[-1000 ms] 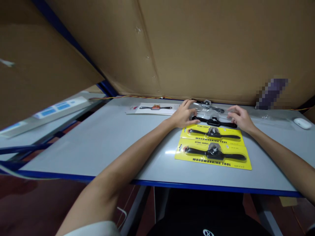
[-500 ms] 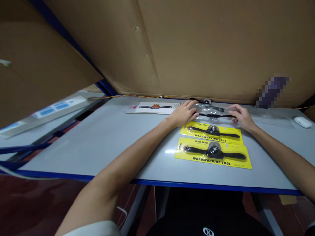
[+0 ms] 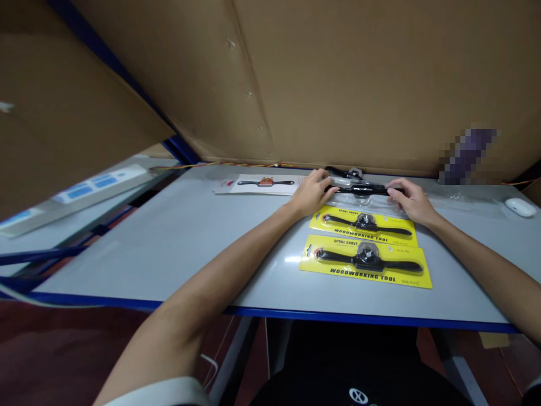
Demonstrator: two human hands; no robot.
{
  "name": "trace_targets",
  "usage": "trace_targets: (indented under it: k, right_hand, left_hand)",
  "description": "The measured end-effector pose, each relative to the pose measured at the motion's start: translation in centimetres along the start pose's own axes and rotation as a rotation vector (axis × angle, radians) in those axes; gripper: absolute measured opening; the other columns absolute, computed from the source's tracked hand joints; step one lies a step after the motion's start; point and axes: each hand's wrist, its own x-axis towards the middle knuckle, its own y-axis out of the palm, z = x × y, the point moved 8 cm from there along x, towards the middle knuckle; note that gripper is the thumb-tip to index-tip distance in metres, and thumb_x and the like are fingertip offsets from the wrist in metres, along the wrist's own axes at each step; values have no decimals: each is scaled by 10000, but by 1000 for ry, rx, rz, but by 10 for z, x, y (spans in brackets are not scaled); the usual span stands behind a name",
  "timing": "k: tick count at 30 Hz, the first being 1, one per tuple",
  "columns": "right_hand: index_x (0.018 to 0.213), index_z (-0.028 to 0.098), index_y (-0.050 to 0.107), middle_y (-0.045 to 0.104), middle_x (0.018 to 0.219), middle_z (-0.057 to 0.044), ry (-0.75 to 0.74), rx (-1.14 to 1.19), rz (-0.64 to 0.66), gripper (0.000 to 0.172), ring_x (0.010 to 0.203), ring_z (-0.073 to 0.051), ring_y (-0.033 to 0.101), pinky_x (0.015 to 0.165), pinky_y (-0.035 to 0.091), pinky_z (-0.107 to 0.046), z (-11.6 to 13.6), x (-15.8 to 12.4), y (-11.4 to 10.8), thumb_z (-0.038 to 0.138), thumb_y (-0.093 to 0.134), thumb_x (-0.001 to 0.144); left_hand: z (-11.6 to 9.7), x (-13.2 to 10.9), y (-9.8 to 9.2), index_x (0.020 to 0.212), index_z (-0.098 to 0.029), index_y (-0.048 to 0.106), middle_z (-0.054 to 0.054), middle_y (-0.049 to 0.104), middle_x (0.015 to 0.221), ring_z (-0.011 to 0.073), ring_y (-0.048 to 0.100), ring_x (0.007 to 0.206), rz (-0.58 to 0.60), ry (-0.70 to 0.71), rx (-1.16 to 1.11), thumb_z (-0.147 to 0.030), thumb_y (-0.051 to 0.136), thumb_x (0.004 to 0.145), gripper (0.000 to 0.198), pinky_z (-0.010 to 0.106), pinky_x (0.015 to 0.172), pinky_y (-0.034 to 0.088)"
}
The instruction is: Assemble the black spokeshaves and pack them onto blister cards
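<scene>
A loose black spokeshave (image 3: 362,189) lies across a clear plastic blister shell (image 3: 367,201) near the back of the grey table (image 3: 177,242). My left hand (image 3: 311,192) pinches its left handle and my right hand (image 3: 408,198) grips its right handle. Just in front lie two packed spokeshaves on yellow cards, the farther card (image 3: 364,224) and the nearer card (image 3: 367,262) marked "WOODWORKING TOOL".
A white printed card (image 3: 264,184) with a spokeshave picture lies to the left of my hands. Another dark tool part (image 3: 343,172) sits by the cardboard wall (image 3: 338,79). A white mouse (image 3: 520,207) rests at far right. A wire (image 3: 220,165) runs along the back edge.
Both hands have carried the loose spokeshave away from the yellow cards toward the back, onto the clear shell. The two packed cards have not moved.
</scene>
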Motion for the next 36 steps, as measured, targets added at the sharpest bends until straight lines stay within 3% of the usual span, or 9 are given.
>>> trace_targets:
  k: [8, 13, 19, 30, 36]
  right_hand:
    - [1036, 267, 628, 710, 754, 19, 2, -31, 23, 360, 500, -158, 551, 541, 463, -327, -4, 0, 3, 556, 701, 836]
    - [1054, 260, 620, 711, 750, 14, -2, -27, 17, 369, 498, -165, 563, 525, 447, -326, -4, 1, 3, 551, 697, 840]
    - [1009, 252, 621, 695, 721, 26, 10, 10, 32, 355, 488, -143, 544, 512, 438, -304, -2, 1, 4, 549, 706, 835]
    - [967, 247, 631, 671, 694, 18, 20, 25, 34, 373, 483, -133, 535, 497, 421, -292, -5, 3, 3, 590, 720, 852]
    - [972, 247, 637, 658, 727, 18, -35, -48, -13, 301, 514, -136, 553, 529, 444, -302, -1, -1, 1, 539, 674, 908]
  left_hand:
    - [6, -3, -4, 1127, -188, 574, 138, 603, 1216, 277, 585, 1136, -104, -55, -64, -418, 532, 1035, 251, 455, 1024, 534]
    - [9, -2, -5, 1231, -194, 510, 133, 591, 1230, 263, 590, 1140, -105, -112, -103, -365, 550, 1028, 269, 414, 969, 555]
    - [-1, 1, -6, 1286, -204, 550, 133, 614, 1285, 288, 570, 1231, -70, -38, -38, -309, 516, 1039, 271, 468, 1084, 495]
    - [1, -1, -1, 1230, -200, 616, 124, 616, 1251, 281, 576, 1164, -58, 41, -19, -287, 595, 1001, 246, 458, 1041, 509]
    - [-4, -1, -2, 1249, -199, 622, 138, 614, 1269, 288, 568, 1153, -61, 53, 57, -287, 508, 1044, 251, 460, 1017, 505]
